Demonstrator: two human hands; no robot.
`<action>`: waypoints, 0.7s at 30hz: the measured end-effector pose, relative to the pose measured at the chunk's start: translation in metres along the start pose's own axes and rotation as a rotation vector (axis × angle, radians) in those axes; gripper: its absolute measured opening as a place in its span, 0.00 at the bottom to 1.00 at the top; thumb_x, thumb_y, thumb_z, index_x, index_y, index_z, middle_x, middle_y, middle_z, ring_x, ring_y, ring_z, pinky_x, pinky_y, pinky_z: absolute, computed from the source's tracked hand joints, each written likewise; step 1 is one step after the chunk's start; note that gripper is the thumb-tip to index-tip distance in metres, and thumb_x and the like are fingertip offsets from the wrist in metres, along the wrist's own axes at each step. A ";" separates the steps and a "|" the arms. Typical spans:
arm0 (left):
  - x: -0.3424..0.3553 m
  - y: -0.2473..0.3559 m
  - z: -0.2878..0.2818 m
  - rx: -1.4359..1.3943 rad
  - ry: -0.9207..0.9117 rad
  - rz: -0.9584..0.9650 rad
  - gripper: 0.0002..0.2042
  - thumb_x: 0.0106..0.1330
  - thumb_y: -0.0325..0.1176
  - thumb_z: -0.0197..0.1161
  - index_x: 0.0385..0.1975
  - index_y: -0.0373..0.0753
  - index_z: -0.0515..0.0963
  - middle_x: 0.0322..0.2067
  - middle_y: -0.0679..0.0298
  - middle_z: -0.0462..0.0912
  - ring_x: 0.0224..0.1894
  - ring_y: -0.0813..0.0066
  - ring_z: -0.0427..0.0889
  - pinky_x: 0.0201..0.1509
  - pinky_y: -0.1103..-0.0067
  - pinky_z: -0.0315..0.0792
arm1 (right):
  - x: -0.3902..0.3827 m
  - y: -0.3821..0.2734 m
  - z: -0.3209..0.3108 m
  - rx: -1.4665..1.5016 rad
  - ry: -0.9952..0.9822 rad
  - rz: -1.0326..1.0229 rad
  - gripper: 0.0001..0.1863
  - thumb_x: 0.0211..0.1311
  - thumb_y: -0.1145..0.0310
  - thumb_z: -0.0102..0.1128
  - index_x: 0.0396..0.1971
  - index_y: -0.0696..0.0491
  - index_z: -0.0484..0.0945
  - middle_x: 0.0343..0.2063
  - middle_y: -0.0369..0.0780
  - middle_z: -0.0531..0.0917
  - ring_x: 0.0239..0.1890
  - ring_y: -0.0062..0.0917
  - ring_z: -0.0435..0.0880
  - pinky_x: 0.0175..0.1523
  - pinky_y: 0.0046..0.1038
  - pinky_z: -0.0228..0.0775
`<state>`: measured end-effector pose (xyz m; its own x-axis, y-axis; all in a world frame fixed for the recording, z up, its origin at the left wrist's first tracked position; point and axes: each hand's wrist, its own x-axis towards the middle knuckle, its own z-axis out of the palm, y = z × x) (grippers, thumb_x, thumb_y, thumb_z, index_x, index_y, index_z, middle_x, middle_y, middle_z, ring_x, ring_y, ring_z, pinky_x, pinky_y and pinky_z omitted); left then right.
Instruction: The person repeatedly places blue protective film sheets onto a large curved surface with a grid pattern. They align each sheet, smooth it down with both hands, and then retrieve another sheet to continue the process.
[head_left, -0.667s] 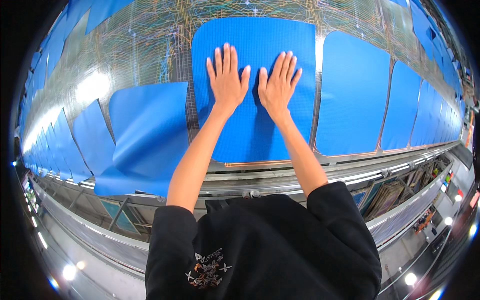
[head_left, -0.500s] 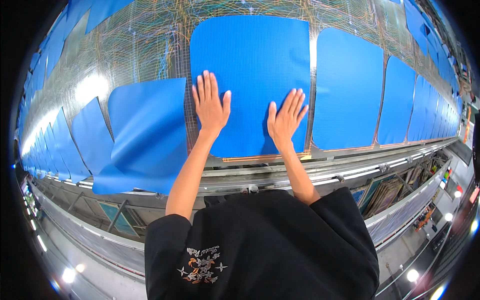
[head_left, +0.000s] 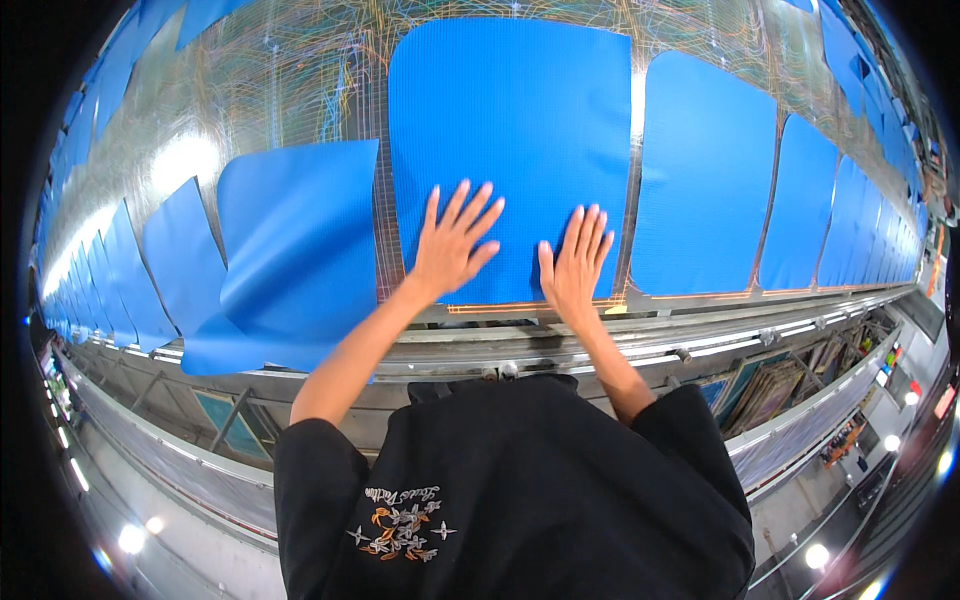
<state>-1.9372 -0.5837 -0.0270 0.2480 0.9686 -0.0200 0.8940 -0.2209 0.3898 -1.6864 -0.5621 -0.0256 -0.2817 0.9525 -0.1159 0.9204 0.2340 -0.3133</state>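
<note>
A blue textured sheet (head_left: 515, 120) with rounded far-left corner lies flat on the long table in front of me. My left hand (head_left: 453, 243) rests on its lower left part, fingers spread and palm down. On the lower right part lies my right hand (head_left: 577, 265), flat with the fingers stretched out and the thumb apart. Neither hand holds anything. To the left, a second blue sheet (head_left: 300, 220) is rippled, and its near edge hangs over the table's front. A flat blue sheet (head_left: 708, 180) lies to the right.
The table top (head_left: 290, 110) carries many fine coloured lines. More blue sheets (head_left: 797, 205) run in rows to both sides. A metal rail (head_left: 540, 340) follows the near edge. Below it are shelves with framed panels (head_left: 765, 385).
My left hand has slid right and nearer to me across the sheet, its fingers now spread wider. My right hand has shifted slightly nearer to me.
</note>
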 end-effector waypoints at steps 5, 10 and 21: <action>0.130 -0.075 -0.014 0.053 0.368 -0.207 0.29 0.80 0.54 0.47 0.76 0.50 0.65 0.78 0.56 0.60 0.80 0.47 0.54 0.80 0.43 0.39 | 0.158 -0.001 -0.007 -0.015 0.233 -0.132 0.38 0.76 0.45 0.48 0.76 0.54 0.62 0.77 0.56 0.57 0.80 0.55 0.49 0.80 0.60 0.31; 0.196 -0.131 -0.010 0.116 0.597 -0.259 0.32 0.80 0.60 0.41 0.77 0.51 0.64 0.78 0.56 0.58 0.80 0.43 0.51 0.78 0.37 0.37 | 0.297 0.032 -0.001 0.016 0.419 -0.208 0.39 0.76 0.41 0.45 0.77 0.52 0.62 0.77 0.54 0.60 0.79 0.54 0.52 0.80 0.61 0.35; 0.188 -0.128 -0.007 0.224 0.525 -0.339 0.34 0.80 0.60 0.40 0.77 0.43 0.61 0.79 0.51 0.55 0.80 0.41 0.49 0.78 0.37 0.37 | 0.275 0.012 0.003 -0.043 0.438 -0.136 0.39 0.77 0.43 0.43 0.75 0.57 0.62 0.75 0.58 0.60 0.79 0.55 0.54 0.79 0.61 0.36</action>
<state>-2.0076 -0.3722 -0.0747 -0.2247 0.9031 0.3659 0.9606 0.1422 0.2390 -1.7534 -0.2985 -0.0645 -0.2684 0.9030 0.3354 0.8960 0.3619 -0.2574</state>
